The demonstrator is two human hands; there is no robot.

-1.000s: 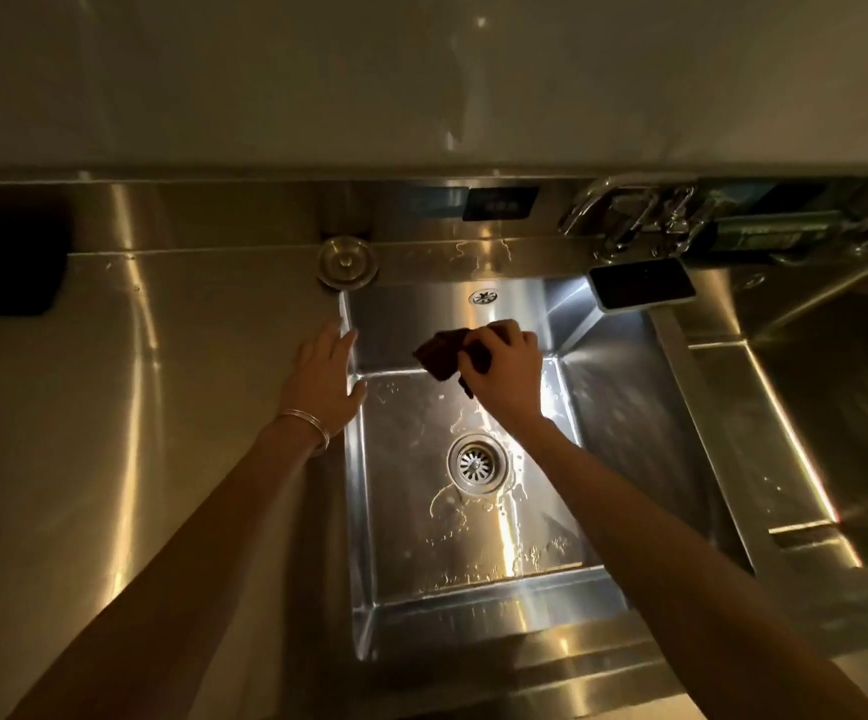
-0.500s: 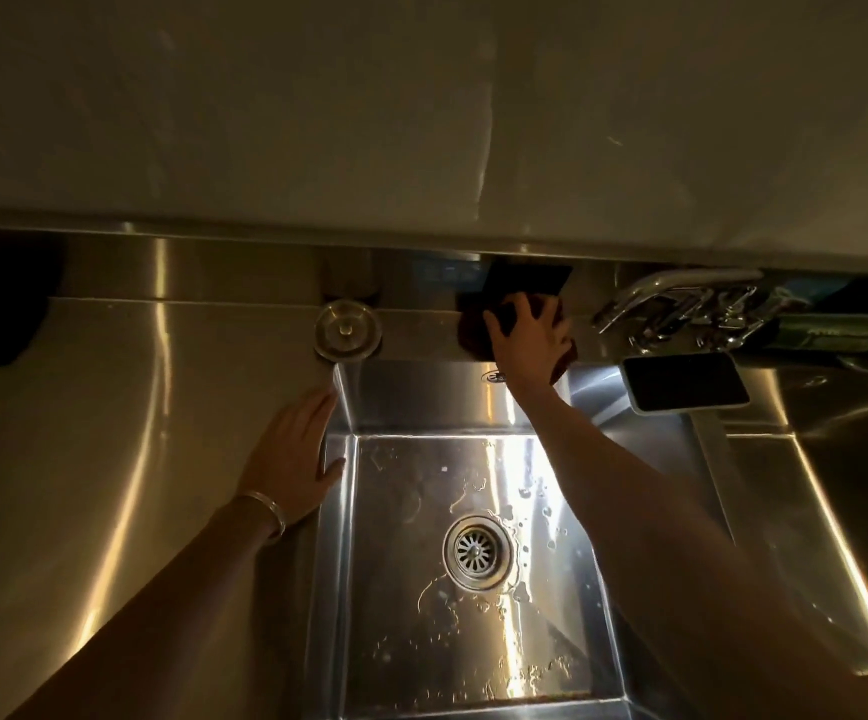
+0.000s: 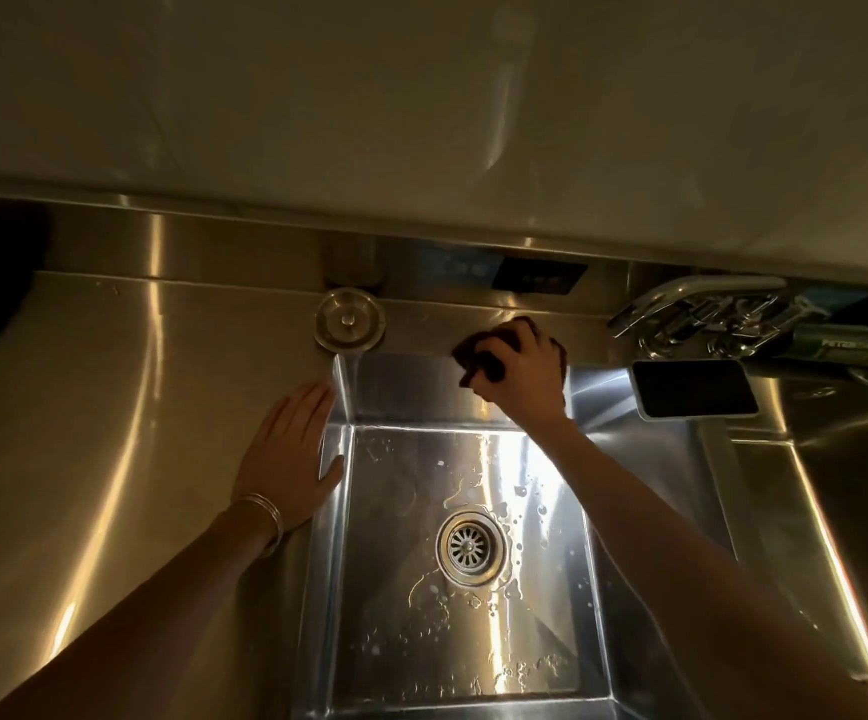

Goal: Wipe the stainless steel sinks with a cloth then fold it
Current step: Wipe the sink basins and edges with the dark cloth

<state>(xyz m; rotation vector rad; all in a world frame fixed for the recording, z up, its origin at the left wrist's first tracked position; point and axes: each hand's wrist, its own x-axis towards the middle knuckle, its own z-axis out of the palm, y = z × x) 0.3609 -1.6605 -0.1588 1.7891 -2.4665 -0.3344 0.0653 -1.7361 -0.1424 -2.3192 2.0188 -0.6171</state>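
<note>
Wiping step in hand. Right hand (image 3: 522, 374) grips a dark cloth (image 3: 478, 356), fingers curled and clamped on the bunched fabric, pressing it to the back ledge (image 3: 421, 317) at the far rim of the near sink (image 3: 400, 387). Cloth sits between the round sink plug (image 3: 349, 323) and the tap (image 3: 697, 309), touching neither.

Left hand (image 3: 291, 454) lies flat on the drainboard (image 3: 109, 407) just beside the sink's left rim. Its fingers are straight and close together, thumb out toward the edge, bangles (image 3: 265, 511) at the wrist. It holds nothing and looks like a brace.

Drops and streaks of water lie on the sink floor around the drain (image 3: 470, 547). Phone (image 3: 694, 388) rests face up at the far right corner of this sink, near the cloth hand. Second sink (image 3: 847, 511) lies to the right, mostly in shadow.

Judgement: wiping is well short of done, since the floor looks wet, the second sink seems untouched and folding is not begun. Next move probably calls for a firm sweep along the ledge, then down the back wall to the floor — keeping clear of the phone, which a careless pass could knock into the basin. The bunched cloth will need opening flat before any fold.
</note>
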